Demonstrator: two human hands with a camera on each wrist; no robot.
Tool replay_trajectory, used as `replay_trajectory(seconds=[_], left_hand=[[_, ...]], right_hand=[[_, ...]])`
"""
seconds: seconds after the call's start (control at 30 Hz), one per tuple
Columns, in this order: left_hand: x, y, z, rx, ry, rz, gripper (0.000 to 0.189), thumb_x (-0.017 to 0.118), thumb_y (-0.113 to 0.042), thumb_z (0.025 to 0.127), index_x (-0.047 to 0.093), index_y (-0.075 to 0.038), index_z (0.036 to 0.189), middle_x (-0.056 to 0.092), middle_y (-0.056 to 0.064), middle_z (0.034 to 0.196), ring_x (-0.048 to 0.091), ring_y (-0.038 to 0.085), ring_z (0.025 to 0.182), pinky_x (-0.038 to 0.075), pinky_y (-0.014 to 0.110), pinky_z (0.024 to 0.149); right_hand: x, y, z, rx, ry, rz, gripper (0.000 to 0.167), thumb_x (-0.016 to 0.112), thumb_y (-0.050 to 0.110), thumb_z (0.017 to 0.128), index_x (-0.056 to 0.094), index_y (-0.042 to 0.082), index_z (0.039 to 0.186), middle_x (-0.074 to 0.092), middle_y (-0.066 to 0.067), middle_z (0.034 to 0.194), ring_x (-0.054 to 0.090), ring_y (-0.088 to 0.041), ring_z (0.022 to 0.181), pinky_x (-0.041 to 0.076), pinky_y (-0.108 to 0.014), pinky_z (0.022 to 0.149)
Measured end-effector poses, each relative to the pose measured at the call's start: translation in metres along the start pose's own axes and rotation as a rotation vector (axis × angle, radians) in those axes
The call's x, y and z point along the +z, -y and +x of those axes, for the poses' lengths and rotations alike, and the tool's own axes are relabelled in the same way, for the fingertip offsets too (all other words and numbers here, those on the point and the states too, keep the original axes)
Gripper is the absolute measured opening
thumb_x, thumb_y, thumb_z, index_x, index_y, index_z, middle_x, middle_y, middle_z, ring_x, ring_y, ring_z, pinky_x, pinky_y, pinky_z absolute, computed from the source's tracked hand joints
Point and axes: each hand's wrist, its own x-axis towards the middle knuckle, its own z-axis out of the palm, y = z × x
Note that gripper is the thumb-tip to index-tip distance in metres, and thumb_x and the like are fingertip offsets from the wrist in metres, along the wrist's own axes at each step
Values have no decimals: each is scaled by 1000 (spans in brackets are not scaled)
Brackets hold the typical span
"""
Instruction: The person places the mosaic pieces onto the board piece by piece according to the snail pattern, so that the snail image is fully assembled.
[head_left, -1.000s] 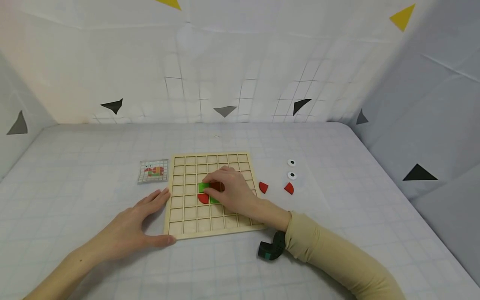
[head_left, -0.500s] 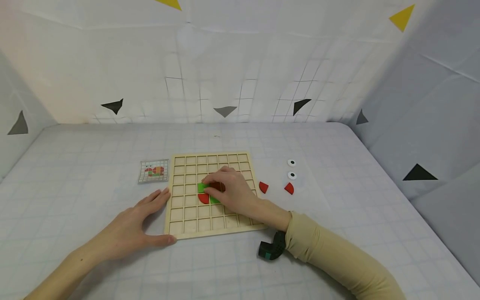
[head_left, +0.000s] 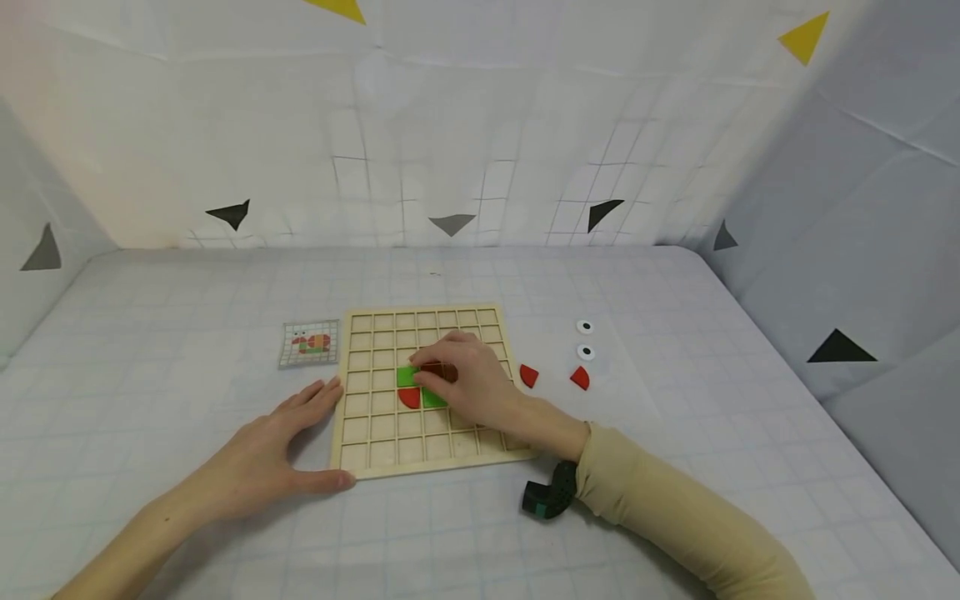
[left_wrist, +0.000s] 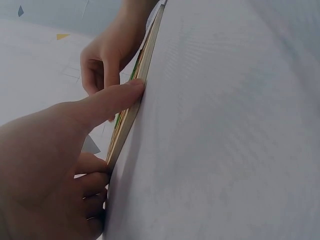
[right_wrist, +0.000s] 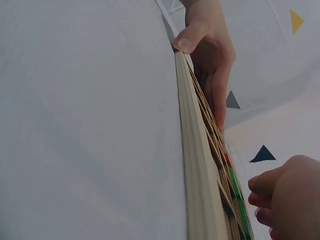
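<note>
A wooden grid board lies on the table. My left hand spans its front left corner, thumb at the near edge and fingertips at the left side; the left wrist view shows the straight thumb against the board's edge. My right hand is over the middle of the board, thumb and index finger pinching at a green square tile. Just in front of that tile sits a red quarter-circle tile, with another green tile to its right. Dark red pieces show under the palm, partly hidden.
Left of the board lies a small pattern card. To the right are two loose red quarter-circle tiles, the nearer to the board and a farther one, and two white eye discs. A black device is by the right wrist.
The green square tile at the right fingertips has shifted slightly left relative to the red tile. The left hand keeps its place on the board; the view has tilted a little.
</note>
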Motion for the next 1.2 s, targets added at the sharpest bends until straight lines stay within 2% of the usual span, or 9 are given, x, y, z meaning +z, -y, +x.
replay_trajectory(seconds=[0.07, 0.27, 0.47, 0.57, 0.63, 0.77, 0.87, 1.03, 1.2], left_hand=[[0, 0, 0, -7, 2, 1, 113, 70, -80, 68, 28, -28, 159, 27, 10, 164, 29, 43, 147, 32, 72, 105], [0, -1, 1, -12, 1, 11, 113, 71, -80, 67, 29, -27, 159, 27, 10, 164, 29, 43, 147, 32, 72, 105], [0, -1, 1, -11, -1, 20, 114, 70, -81, 67, 29, -28, 159, 27, 10, 164, 30, 43, 146, 33, 71, 105], [0, -1, 2, -7, -2, 20, 114, 69, -81, 67, 29, -28, 159, 27, 10, 164, 30, 43, 146, 33, 71, 105], [0, -1, 2, -5, -2, 20, 114, 69, -81, 67, 28, -27, 159, 27, 11, 164, 30, 44, 146, 32, 72, 105], [1, 0, 1, -5, 0, 18, 114, 69, -82, 67, 28, -27, 159, 27, 12, 164, 30, 44, 146, 31, 72, 105], [1, 0, 1, -4, -1, 16, 114, 69, -82, 67, 28, -27, 159, 27, 12, 164, 30, 44, 146, 31, 72, 105], [1, 0, 1, -7, -1, 18, 114, 69, -81, 67, 28, -28, 159, 28, 12, 164, 31, 45, 146, 32, 72, 105], [0, -1, 1, -7, 1, 14, 115, 70, -80, 66, 28, -27, 159, 28, 12, 164, 30, 45, 146, 32, 72, 105]], right_hand=[[-6, -4, -3, -18, -11, 24, 17, 78, 12, 87, 77, 11, 104, 75, 3, 98, 56, -13, 88, 49, -26, 74], [-34, -27, -19, -70, -39, 50, 18, 77, 6, 87, 76, 8, 105, 76, -1, 100, 60, -15, 94, 50, -30, 84], [-68, -52, -46, -17, -66, 29, 26, 71, -7, 84, 76, 9, 105, 75, 0, 102, 62, -16, 99, 46, -33, 90], [-82, -63, -59, -1, -47, -4, 31, 70, -10, 83, 76, 11, 104, 74, 1, 100, 61, -15, 99, 46, -30, 91], [-88, -70, -65, -25, -19, 8, 31, 70, -10, 82, 75, 11, 104, 74, -1, 101, 62, -17, 99, 47, -30, 90], [-92, -77, -74, -75, 36, 62, 30, 75, -6, 82, 75, 10, 107, 75, -4, 106, 62, -21, 102, 47, -30, 90], [-92, -79, -76, -75, 43, 60, 28, 78, 0, 82, 75, 12, 107, 75, -1, 107, 62, -19, 101, 47, -29, 88], [-92, -81, -78, -59, 2, -16, 23, 81, 6, 81, 76, 14, 102, 73, 4, 101, 60, -13, 97, 46, -27, 80], [-91, -82, -76, -29, -70, -71, 20, 86, 13, 78, 76, 13, 96, 73, 4, 94, 61, -13, 93, 45, -30, 86]])
